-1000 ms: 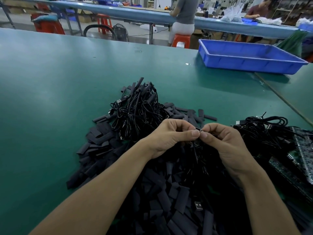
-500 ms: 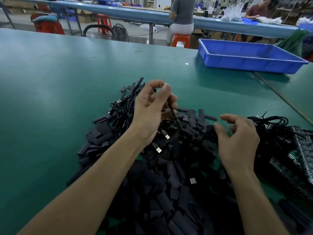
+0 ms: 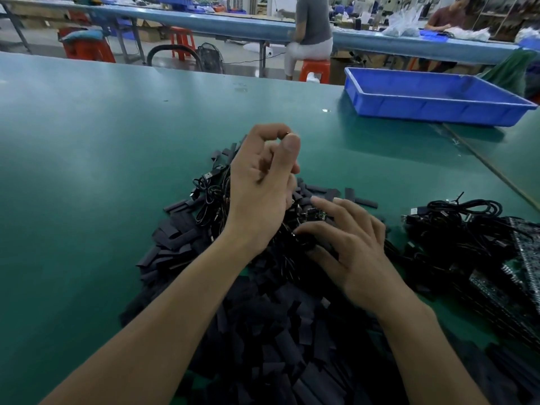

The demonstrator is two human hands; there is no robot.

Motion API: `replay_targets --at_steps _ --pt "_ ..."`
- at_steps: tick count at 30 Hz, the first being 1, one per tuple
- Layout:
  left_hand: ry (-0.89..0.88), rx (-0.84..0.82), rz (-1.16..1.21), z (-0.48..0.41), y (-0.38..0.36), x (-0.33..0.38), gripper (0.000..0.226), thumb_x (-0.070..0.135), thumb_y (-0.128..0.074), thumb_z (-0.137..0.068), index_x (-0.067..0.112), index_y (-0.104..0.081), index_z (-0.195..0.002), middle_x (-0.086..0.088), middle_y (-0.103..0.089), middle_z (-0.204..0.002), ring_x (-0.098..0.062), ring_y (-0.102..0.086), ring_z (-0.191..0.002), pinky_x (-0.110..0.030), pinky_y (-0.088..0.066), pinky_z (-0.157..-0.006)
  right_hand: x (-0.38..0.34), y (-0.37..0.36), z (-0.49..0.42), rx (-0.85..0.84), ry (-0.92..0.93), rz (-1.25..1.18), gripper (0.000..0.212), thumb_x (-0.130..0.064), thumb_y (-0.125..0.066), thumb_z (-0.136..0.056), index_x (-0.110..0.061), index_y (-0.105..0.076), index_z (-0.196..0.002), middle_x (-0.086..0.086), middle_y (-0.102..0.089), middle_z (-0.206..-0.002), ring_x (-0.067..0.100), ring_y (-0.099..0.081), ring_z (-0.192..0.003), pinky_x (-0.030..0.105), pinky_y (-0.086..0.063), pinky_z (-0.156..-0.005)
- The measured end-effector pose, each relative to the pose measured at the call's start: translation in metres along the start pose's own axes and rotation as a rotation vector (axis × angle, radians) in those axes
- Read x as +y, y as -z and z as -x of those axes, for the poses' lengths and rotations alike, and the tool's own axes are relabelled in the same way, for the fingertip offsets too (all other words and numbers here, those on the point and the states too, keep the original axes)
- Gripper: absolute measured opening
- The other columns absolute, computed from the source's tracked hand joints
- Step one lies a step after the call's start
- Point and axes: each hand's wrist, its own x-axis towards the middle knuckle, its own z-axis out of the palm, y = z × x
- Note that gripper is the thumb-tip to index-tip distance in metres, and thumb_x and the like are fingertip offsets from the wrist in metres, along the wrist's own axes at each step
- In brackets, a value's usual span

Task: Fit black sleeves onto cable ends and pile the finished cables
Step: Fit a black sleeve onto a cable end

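The broad green matte worktable lies as before. Beyond it at 12 o'clock runs a long bench, where a seated person works. The heap of flat black sleeves fills 6 o'clock, with coiled black cables on its far edge. The blue plastic tray sits at 2 o'clock. Since half a second ago the right hand has dropped onto the heap's middle, fingers spread. The left hand hovers slightly higher, thumb and forefinger curled together. The thin cable it held no longer shows, so whether it pinches anything cannot be told.
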Motion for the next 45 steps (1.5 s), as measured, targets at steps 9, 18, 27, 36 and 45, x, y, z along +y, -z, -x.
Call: replay_targets --at_steps 9,18,27,36,45 --pt "0.018 0.580 0.113 -0.017 0.021 0.010 0.013 0.017 -0.048 -0.106 0.019 -0.046 -0.093 0.000 -0.030 -0.061 -0.008 -0.026 -0.047 -0.019 -0.030 -0.042 0.023 0.016 0.003 0.416 -0.307 0.057 0.019 -0.018 -0.062 -0.096 -0.018 -0.065 -0.114 0.003 -0.063 -0.108 0.025 -0.049 -0.106 0.028 -0.021 -0.087" --pt "-0.113 0.668 -0.080 -0.028 0.049 0.019 0.013 0.019 -0.051 -0.105 0.020 -0.049 -0.092 -0.002 -0.032 -0.059 -0.014 -0.024 -0.052 -0.028 -0.022 -0.047 0.034 0.016 0.010 0.236 -0.469 0.123 0.018 -0.021 -0.068 -0.090 -0.027 -0.074 -0.107 0.003 -0.056 -0.113 0.025 -0.037 -0.111 0.040 -0.027 -0.090" --pt "-0.006 -0.157 -0.795 -0.014 0.037 -0.006 0.032 0.012 -0.050 -0.103 0.017 -0.065 -0.129 0.013 -0.068 -0.104 0.008 -0.057 -0.084 -0.003 -0.040 -0.078 0.003 0.007 -0.001 0.004 -0.128 0.002 0.029 -0.033 -0.052 -0.096 -0.035 -0.066 -0.122 -0.017 -0.062 -0.120 0.010 -0.044 -0.118 0.026 -0.019 -0.089" --pt "0.130 -0.526 -0.956 -0.002 0.028 0.001 0.005 0.041 -0.054 -0.097 0.038 -0.055 -0.094 0.030 -0.069 -0.078 0.006 -0.063 -0.064 -0.042 -0.055 -0.079 -0.018 -0.015 -0.002 -0.174 -0.023 0.142 0.040 -0.055 -0.039 -0.101 -0.050 -0.045 -0.140 -0.013 -0.044 -0.130 0.020 -0.036 -0.117 0.035 -0.020 -0.088" --pt "0.269 -0.456 -0.750 0.004 0.033 -0.015 0.014 0.030 -0.050 -0.103 0.033 -0.057 -0.092 0.016 -0.070 -0.070 0.000 -0.051 -0.042 -0.028 -0.045 -0.052 -0.018 -0.024 -0.005 0.176 -0.105 -0.110 0.013 -0.029 -0.061 -0.096 -0.028 -0.072 -0.102 -0.011 -0.060 -0.107 0.016 -0.049 -0.101 0.034 -0.026 -0.080"
